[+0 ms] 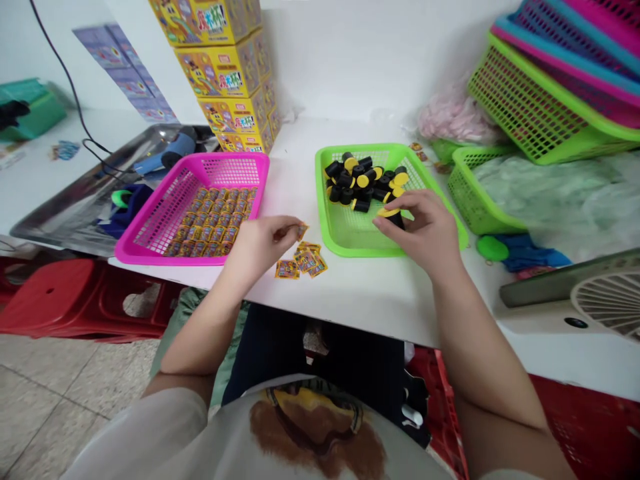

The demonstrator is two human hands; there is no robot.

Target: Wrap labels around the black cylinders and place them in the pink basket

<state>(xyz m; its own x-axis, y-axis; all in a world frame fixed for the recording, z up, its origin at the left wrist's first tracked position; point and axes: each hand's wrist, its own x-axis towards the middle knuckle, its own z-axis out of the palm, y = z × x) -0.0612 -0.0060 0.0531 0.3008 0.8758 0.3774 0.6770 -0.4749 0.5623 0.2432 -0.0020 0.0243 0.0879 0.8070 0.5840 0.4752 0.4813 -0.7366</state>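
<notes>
At the right edge of the frame, the fan (607, 297) is cut off, and at the top the yellow boxes (220, 73) run out of view. Just right of centre, your right hand (427, 230) hides part of the canister (394, 217) it holds; thumb and fingers are closed to a pinch on it, over the near right part of the green basket (350, 252). Near the centre, your left hand (263, 247) is curled, thumb and forefinger nipping a small label (302, 231) whose print is too small to read.

The canister you hold is short, black and cylindrical, with a round yellow cap, tilted. Loose black canisters (363, 180) like it lie jumbled at the back of that basket.

Below your left fingertips, flat printed labels (305, 260) overlap on the smooth white table (360, 293). Left of centre, the perforated pink plastic basket (190, 261) holds wrapped pieces (210, 227) in tidy rows.
</notes>
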